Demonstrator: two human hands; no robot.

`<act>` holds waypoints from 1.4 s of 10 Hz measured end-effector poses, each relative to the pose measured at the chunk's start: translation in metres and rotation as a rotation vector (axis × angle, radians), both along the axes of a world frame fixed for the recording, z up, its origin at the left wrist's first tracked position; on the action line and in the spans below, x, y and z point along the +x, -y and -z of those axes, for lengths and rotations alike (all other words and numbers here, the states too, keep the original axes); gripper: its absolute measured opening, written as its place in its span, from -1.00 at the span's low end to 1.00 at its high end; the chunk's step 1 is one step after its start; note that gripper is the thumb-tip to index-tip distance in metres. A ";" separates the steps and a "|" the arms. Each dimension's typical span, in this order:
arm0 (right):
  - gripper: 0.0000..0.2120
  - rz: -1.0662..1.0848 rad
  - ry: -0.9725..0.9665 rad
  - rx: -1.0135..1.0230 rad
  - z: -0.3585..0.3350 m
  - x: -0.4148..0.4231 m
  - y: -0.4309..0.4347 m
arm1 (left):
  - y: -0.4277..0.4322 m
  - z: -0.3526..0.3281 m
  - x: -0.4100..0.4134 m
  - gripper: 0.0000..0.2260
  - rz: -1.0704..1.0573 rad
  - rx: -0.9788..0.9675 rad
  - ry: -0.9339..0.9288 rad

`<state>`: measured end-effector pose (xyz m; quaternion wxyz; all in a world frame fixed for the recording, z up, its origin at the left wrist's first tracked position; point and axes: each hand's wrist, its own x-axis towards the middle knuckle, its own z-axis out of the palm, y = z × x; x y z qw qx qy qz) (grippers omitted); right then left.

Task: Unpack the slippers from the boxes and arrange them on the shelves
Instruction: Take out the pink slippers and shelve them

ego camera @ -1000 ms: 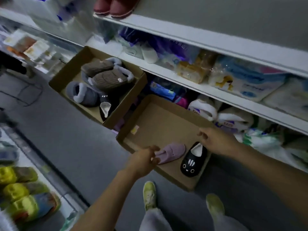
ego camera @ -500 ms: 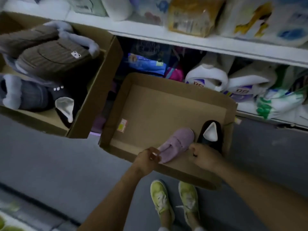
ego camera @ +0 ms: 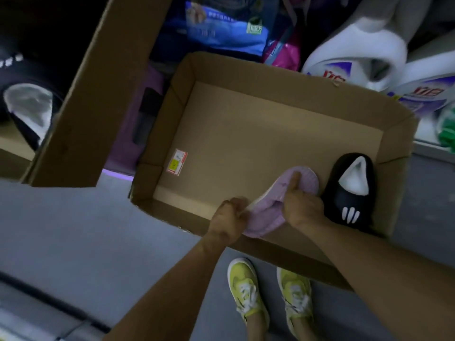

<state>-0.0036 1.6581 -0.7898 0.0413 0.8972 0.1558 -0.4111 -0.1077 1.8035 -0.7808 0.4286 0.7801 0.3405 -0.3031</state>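
Note:
A shallow cardboard box [ego camera: 258, 114] lies on the floor below me. In its near right corner are a lilac slipper [ego camera: 267, 217] and, to its right, a black slipper [ego camera: 350, 193] with a white lining and white claw marks. My left hand [ego camera: 227, 219] grips the lilac slipper's near left edge. My right hand [ego camera: 299, 205] holds the same slipper from the right, thumb pressed across its top. The slipper is tilted, its left edge lifted. The black slipper lies untouched beside my right hand.
A second cardboard box [ego camera: 98, 94] sits higher at the left, with another black slipper [ego camera: 27, 112] inside. Detergent bottles [ego camera: 357, 55] and blue packets [ego camera: 221, 28] fill the low shelf behind. My yellow-green sneakers [ego camera: 268, 294] stand on the grey floor just before the box.
The camera has dropped closer to the box. My right hand moved from the black slipper onto the lilac slipper, and both hands now grip it and tilt it up.

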 end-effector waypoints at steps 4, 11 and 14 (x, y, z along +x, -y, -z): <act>-0.47 -0.327 0.058 0.274 -0.163 0.017 0.008 | -0.025 -0.145 0.008 -0.68 -0.704 -0.365 0.115; -0.77 0.365 -0.266 0.912 -0.396 0.056 -0.121 | -0.097 -0.382 -0.009 -0.76 -1.015 -0.258 0.493; -0.66 -0.080 -0.120 0.870 -0.440 0.038 -0.258 | -0.212 -0.434 -0.040 -0.59 -0.674 0.228 0.586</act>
